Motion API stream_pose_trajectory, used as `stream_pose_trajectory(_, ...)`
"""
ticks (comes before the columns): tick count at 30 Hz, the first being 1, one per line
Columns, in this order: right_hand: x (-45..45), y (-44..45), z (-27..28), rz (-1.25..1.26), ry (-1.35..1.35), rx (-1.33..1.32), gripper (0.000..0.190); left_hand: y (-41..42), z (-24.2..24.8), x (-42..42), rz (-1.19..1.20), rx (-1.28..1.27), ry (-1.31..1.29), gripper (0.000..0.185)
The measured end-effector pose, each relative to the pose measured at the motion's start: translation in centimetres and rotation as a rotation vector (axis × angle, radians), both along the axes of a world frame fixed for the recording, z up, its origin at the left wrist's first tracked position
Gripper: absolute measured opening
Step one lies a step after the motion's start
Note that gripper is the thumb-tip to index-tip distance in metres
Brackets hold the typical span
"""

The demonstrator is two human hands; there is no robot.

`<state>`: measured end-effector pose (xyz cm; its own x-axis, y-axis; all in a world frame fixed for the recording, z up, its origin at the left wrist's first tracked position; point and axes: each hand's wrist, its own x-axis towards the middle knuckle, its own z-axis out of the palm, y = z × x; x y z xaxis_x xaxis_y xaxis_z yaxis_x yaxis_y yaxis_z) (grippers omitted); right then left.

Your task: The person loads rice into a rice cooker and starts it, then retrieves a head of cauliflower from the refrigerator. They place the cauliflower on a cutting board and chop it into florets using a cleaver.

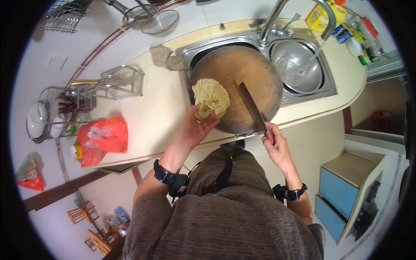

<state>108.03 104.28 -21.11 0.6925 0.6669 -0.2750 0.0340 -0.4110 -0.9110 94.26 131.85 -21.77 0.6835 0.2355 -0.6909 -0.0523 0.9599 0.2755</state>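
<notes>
My left hand [195, 128] holds a pale cauliflower head [213, 97] from below, over the left part of a round wooden chopping board [234, 65]. The board lies across the left basin of a steel double sink [328, 86]. In my right hand [276, 146] is the red handle of a cleaver [253, 105]; its blade points away from me over the right part of the board. Cauliflower and blade are apart. Water runs from the faucet [271, 22] into a metal bowl [295, 66] in the right basin.
A cloth [165, 58] lies left of the sink. Further left on the counter [156, 113] are red plastic bags [112, 135], a metal rack [141, 81] and a dish rack [47, 122]. Bottles and a yellow container [325, 16] stand at the right corner. Strainers [161, 21] hang on the wall.
</notes>
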Motion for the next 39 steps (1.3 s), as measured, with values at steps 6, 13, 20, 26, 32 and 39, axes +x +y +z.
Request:
stream_pose_trajectory(6,0.0,0.6,0.3,-0.016,-0.048,-0.126,0.047,-0.7,-1.7,2.7,-0.298,-0.037,0.049,0.06)
stream_pose_trajectory(13,2.2,1.0,-1.5,0.01,0.119,-0.057,0.053,5.3,-4.5,5.5,-0.583,0.909,0.288,0.036)
stream_pose_trajectory(20,7.3,-0.2,-2.4,0.092,0.204,-0.051,0.052,5.4,-0.5,11.4,-0.338,1.945,0.272,0.024)
stream_pose_trajectory(26,11.1,-3.3,-1.7,0.115,0.241,-0.066,0.049,6.8,0.9,14.3,-1.199,2.069,-0.08,0.059)
stream_pose_trajectory(32,13.0,-4.6,-1.6,0.126,0.252,-0.014,0.048,6.5,2.8,15.1,-1.302,2.157,0.407,0.055)
stream_pose_trajectory(39,13.3,-4.4,-0.2,0.185,0.175,0.04,0.048,4.7,0.9,12.3,-0.893,1.903,0.711,0.065)
